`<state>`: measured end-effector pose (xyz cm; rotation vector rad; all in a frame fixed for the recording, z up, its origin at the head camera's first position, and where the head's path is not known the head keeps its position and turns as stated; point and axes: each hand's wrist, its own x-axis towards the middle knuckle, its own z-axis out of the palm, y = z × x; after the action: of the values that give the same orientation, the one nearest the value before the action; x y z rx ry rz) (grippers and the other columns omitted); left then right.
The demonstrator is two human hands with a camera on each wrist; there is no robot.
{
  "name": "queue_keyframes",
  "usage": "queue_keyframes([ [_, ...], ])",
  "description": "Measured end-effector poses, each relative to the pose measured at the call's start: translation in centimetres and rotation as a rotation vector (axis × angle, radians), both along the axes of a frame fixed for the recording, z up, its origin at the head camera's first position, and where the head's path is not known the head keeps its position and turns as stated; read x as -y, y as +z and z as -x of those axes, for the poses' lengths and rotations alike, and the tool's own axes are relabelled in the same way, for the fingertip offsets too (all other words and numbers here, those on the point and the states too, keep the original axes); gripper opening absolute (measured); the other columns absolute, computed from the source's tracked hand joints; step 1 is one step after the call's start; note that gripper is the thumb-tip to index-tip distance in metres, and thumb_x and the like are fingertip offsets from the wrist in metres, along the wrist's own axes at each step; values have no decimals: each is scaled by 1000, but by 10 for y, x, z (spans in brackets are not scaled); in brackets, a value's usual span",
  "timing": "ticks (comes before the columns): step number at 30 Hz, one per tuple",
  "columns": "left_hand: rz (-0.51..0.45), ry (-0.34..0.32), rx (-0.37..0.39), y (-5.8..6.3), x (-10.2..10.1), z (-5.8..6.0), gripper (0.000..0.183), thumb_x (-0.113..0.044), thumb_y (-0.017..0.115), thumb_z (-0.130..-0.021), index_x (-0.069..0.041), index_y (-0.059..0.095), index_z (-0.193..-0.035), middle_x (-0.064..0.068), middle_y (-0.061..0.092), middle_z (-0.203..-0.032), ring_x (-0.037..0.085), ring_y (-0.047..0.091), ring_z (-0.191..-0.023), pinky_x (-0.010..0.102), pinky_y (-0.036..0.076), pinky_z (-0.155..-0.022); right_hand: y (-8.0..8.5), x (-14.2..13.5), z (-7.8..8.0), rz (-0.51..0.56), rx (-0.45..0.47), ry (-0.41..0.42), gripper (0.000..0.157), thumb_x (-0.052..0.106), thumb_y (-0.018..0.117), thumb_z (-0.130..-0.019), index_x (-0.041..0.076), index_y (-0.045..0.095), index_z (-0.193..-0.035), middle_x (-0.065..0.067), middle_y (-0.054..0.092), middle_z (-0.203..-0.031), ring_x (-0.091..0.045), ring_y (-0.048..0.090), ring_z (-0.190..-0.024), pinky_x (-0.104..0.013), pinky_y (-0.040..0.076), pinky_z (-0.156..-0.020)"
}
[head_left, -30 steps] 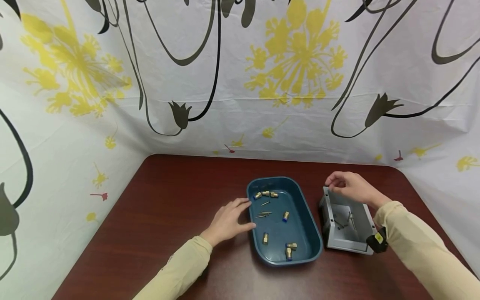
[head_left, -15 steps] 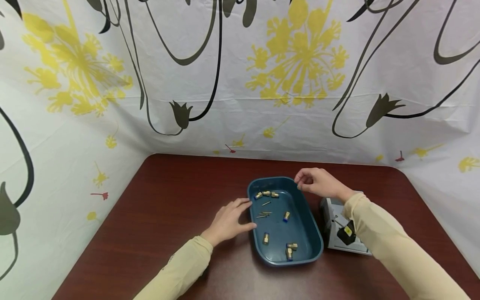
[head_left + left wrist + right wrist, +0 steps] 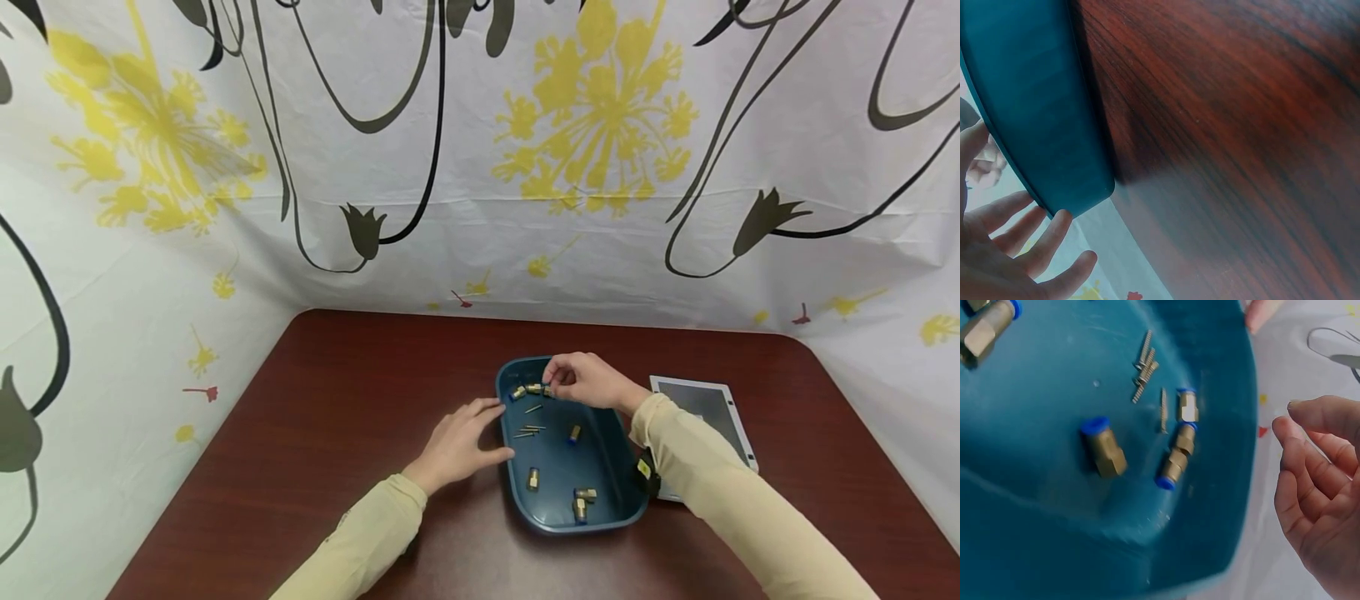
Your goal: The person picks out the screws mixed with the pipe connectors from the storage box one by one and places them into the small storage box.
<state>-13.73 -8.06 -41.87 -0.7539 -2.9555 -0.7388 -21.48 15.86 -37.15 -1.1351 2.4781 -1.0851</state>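
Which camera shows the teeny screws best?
The right wrist view: the screws look biggest there, with ridges showing. The head view shows them only as thin slivers in the blue tray; the left wrist view shows none, facing the tray's outside.

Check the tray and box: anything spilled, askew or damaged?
Nothing stands out: the brass fittings and small screws lie loose inside the upright blue tray, with no visible damage. The right sleeve hides much of the gray box.

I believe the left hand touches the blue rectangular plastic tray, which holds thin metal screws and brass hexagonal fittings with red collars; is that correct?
Not quite: the collars on the brass hexagonal fittings are blue, not red, as the right wrist view shows.
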Motion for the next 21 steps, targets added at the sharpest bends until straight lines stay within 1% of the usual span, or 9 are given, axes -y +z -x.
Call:
queue_keyframes([
  [2,2,1,0,0,0,0,65,-47,61,-77,-10,47,-129,4,41,-130,22,43,-112,45,38,-85,-5,5,0,-19,7,-6,11,-2,56,-82,5,58,-90,-3,58,-78,-12,55,-71,-28,46,-64],
  [5,4,5,2,0,-1,0,65,-47,61,-77,-11,47,-129,3,41,-130,22,42,-113,45,38,-85,-13,12,0,-58,48,-35,12,-2,55,-81,5,59,-90,-3,59,-79,-13,56,-72,-29,46,-65],
  [8,2,8,4,-1,-1,0,65,-47,62,-77,-11,47,-129,3,41,-130,21,42,-113,45,38,-85,-21,17,0,-88,75,-40,13,-2,55,-81,6,59,-90,-4,59,-80,-14,56,-72,-29,45,-66],
  [11,1,8,5,-1,-1,-1,65,-47,61,-77,-11,47,-129,3,41,-130,21,42,-113,45,38,-85,-28,20,0,-104,78,-34,12,-2,55,-81,5,58,-90,-2,59,-79,-14,55,-71,-28,45,-65],
  [16,-6,2,2,-1,0,-1,64,-47,61,-78,-11,47,-129,3,41,-130,22,42,-113,45,38,-85,-35,23,-1,-114,97,-32,12,-2,55,-80,-1,58,-92,-1,57,-77,-13,55,-71,-28,45,-65],
  [21,-8,-6,-6,-1,1,0,64,-47,61,-78,-11,46,-129,4,41,-130,22,42,-113,45,38,-84,-41,27,-1,-153,86,-41,12,-3,57,-78,-1,58,-90,0,56,-76,-11,53,-68,-28,44,-62],
])
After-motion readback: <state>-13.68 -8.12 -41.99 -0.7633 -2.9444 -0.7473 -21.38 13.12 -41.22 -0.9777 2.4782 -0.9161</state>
